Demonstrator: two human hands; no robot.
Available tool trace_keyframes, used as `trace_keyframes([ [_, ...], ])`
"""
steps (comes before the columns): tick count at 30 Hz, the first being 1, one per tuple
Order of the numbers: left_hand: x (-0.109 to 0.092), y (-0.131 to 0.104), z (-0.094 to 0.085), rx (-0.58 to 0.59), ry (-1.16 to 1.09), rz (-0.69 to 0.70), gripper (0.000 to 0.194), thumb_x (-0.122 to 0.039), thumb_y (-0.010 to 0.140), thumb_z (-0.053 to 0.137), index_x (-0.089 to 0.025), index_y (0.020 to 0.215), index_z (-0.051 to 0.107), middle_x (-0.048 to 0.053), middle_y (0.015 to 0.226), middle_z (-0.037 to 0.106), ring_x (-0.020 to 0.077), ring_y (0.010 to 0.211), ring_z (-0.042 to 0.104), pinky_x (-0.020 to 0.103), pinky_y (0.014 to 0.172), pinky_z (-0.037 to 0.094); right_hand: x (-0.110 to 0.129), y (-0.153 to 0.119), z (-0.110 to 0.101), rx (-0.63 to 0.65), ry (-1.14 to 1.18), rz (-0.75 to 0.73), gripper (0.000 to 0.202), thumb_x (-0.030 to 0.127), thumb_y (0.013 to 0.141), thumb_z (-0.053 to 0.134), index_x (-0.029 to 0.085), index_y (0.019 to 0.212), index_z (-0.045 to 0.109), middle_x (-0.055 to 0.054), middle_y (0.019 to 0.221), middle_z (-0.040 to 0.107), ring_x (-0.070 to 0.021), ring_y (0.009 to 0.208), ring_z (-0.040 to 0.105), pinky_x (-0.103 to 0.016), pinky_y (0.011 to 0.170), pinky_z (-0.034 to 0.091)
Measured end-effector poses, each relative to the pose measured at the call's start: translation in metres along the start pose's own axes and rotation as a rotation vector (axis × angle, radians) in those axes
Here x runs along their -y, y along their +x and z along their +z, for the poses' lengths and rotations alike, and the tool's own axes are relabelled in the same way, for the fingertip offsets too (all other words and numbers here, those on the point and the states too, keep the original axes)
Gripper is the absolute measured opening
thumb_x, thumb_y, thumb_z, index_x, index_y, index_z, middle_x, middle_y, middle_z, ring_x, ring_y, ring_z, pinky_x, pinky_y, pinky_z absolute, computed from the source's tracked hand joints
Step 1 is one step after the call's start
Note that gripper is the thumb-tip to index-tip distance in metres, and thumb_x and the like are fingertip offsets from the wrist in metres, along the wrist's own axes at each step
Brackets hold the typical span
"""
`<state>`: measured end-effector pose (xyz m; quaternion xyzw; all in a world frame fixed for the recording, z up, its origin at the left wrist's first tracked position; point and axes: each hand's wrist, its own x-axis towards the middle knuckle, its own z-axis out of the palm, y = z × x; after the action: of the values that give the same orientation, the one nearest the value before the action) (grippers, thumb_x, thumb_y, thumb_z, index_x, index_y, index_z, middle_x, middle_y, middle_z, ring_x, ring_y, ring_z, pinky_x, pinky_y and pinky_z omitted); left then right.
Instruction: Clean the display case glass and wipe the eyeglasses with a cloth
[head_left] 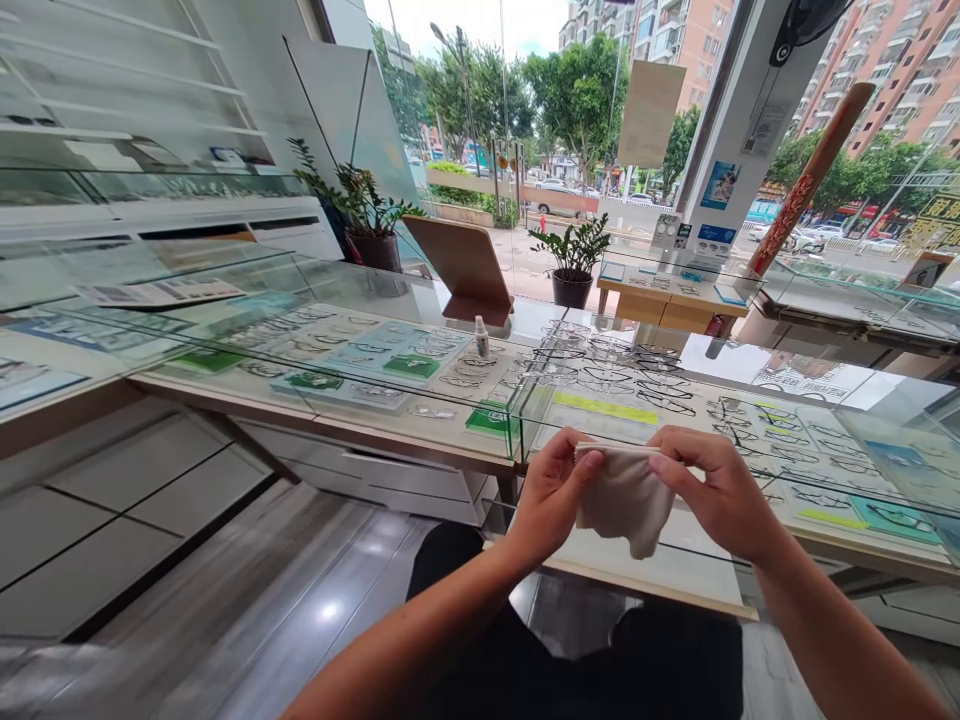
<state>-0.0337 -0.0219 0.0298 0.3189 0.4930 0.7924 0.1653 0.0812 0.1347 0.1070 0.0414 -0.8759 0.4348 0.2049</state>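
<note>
pale cloth is being pinched along its top edge by left hand and right hand; being judged light, limp, unbreakable, best gripped at corners.

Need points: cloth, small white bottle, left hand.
Cloth (624,498): head view, middle of the hanging fabric.
Small white bottle (481,342): head view, on its body below the cap.
Left hand (553,490): head view, middle of the hand.
</note>
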Motion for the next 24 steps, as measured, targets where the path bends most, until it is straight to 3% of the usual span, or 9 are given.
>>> trace_keyframes([
  [7,0.01,0.001,-0.005,0.091,-0.107,-0.053,0.048,-0.055,0.082,0.083,-0.023,0.107,0.057,-0.002,0.083,0.065,0.0097,0.067,0.055,0.02,0.061,0.04,0.002,0.01,-0.007,0.085,0.098,0.111,0.041,0.038,0.093,0.053,0.023,0.059,0.036,0.003,0.059,0.042,-0.0122,0.058,0.037,-0.029,0.057,0.03],
  [14,0.001,0.003,-0.015,0.169,0.063,0.022,0.038,-0.051,0.084,0.083,-0.017,0.091,0.068,0.003,0.085,0.065,0.0106,0.073,0.057,0.021,0.065,0.045,0.008,0.014,-0.016,0.186,0.107,0.102,0.036,0.036,0.09,0.054,0.022,0.059,0.044,0.002,0.058,0.043,-0.0124,0.058,0.038,-0.029,0.056,0.03],
  [24,-0.011,0.006,-0.02,0.27,0.193,0.155,0.026,-0.04,0.086,0.084,-0.016,0.09,0.074,0.007,0.084,0.074,0.014,0.078,0.066,0.024,0.073,0.053,0.005,0.013,-0.016,0.233,0.143,0.1,0.034,0.036,0.089,0.052,0.021,0.059,0.046,0.003,0.058,0.042,-0.0118,0.058,0.038,-0.029,0.057,0.029],
])
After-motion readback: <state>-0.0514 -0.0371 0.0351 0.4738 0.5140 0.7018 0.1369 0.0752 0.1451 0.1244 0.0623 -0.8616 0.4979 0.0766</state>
